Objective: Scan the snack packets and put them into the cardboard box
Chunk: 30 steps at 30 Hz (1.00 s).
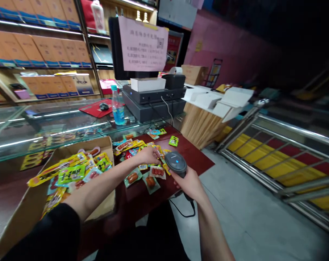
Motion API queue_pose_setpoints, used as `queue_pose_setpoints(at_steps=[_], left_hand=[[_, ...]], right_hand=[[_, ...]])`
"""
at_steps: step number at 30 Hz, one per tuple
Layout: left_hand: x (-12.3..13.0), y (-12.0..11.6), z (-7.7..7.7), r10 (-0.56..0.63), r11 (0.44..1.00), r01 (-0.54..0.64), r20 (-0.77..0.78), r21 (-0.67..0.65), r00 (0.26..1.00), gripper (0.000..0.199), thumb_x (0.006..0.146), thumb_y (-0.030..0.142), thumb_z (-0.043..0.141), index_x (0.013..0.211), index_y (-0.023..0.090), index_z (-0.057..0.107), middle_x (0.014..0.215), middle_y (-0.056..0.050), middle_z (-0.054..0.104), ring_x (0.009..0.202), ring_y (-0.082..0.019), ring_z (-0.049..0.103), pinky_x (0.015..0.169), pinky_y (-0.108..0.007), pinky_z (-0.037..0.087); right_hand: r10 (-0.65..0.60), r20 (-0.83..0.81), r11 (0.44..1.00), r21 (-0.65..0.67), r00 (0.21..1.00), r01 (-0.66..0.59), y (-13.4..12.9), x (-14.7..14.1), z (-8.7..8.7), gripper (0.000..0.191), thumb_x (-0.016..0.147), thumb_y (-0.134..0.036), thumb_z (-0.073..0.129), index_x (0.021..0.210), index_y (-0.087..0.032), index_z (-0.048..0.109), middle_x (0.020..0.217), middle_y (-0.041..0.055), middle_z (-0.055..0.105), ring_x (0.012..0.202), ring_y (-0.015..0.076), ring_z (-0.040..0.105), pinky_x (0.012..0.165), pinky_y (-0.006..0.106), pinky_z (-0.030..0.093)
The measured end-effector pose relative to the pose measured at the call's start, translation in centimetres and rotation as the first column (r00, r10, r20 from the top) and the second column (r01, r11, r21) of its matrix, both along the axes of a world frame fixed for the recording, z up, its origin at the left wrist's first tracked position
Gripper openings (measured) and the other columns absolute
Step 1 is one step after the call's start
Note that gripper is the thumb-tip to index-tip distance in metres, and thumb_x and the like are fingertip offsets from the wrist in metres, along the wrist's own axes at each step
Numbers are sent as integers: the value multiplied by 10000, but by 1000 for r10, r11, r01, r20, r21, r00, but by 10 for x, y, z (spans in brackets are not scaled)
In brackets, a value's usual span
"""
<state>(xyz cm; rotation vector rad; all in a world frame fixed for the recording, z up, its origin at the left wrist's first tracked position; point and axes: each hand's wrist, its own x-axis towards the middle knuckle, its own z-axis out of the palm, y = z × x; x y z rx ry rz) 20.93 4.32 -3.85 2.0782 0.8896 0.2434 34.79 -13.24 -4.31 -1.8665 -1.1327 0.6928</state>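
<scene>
My right hand point(190, 183) is wrapped round the handle of a dark grey barcode scanner point(175, 162), whose small blue light shows on top. A cable hangs below it. My left hand point(149, 156) reaches over a pile of colourful snack packets point(132, 145), its fingers curled; what they grip is hidden. Just in front of me lie clear sausage packets point(150, 182) on the dark red tabletop point(126, 204). Left of the pile, a cardboard box point(106, 203) holds several yellow, green and blue snack packets point(72, 174), partly covered by my left forearm.
A glass counter point(55, 123) stands behind, with a blue drink bottle point(117, 108), a mouse point(104, 106) and a monitor bearing a pink notice point(144, 47). One green packet point(173, 141) lies apart. A metal railing point(289, 156) runs along the right.
</scene>
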Motion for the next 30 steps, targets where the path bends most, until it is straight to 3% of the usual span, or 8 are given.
queue_pose_setpoints(at_steps=[5, 11, 16, 20, 23, 25, 28, 30], left_hand=[[15, -16, -14, -170, 959, 229, -310, 165, 935, 272, 529, 342, 762, 768, 219, 717, 693, -22, 665, 662, -196, 615, 590, -249, 415], [15, -26, -36, -219, 877, 362, -408, 317, 886, 448, 478, 382, 808, 881, 207, 718, 904, -104, 684, 889, -302, 628, 721, -319, 462], [19, -41, -41, -150, 833, 356, -448, 423, 881, 364, 576, 264, 717, 914, 132, 689, 1018, -181, 631, 887, -308, 630, 721, -344, 486], [14, -31, -26, -59, 886, 228, -389, 405, 919, 316, 557, 290, 707, 826, 125, 686, 1029, -182, 616, 880, -308, 630, 712, -345, 495], [-6, -8, -6, 43, 954, 23, -211, 299, 976, 213, 589, 303, 683, 739, 152, 667, 831, -99, 652, 779, -250, 637, 687, -315, 489], [-27, 6, 7, 127, 989, -125, -18, 84, 992, 150, 603, 267, 673, 708, 166, 637, 682, -27, 625, 670, -187, 620, 627, -274, 483], [-64, 14, 20, 349, 917, -269, 264, -295, 899, 209, 601, 233, 703, 771, 171, 599, 682, 19, 617, 604, -125, 598, 581, -241, 496], [-89, 13, 25, 462, 844, -282, 353, -456, 813, 306, 583, 225, 751, 837, 169, 588, 758, 13, 645, 641, -118, 617, 612, -251, 530]], right_hand=[[-37, 26, 999, 29, 999, 36, -10, 9, -6, 316, 766, -476, 619, 837, -168, 620, 562, 22, 669, 454, 182, 630, 481, 266, 484], [-37, 40, 999, 42, 999, 35, -9, 14, -12, 319, 769, -478, 611, 835, -167, 627, 572, 22, 675, 472, 178, 633, 487, 257, 481], [-25, 20, 999, 36, 999, 24, -7, 12, -14, 320, 770, -482, 607, 830, -168, 617, 563, 17, 667, 460, 174, 625, 472, 254, 475], [3, -3, 1000, 28, 1000, -3, -2, 7, -13, 300, 776, -466, 601, 844, -173, 602, 544, 6, 652, 436, 173, 615, 455, 255, 470], [50, 4, 998, 30, 999, -50, 3, 2, -9, 282, 780, -458, 600, 836, -182, 592, 548, 4, 650, 439, 178, 620, 458, 262, 473], [89, 22, 995, 44, 996, -90, 9, -4, -4, 271, 782, -448, 602, 842, -184, 596, 561, 10, 657, 460, 186, 632, 479, 272, 485], [168, 79, 979, 101, 983, -176, 22, -19, 3, 267, 781, -419, 606, 898, -181, 635, 659, 46, 699, 582, 215, 675, 556, 300, 516], [215, 133, 960, 151, 967, -235, 33, -32, 7, 293, 769, -395, 618, 959, -175, 659, 778, 78, 725, 733, 246, 696, 638, 324, 531]])
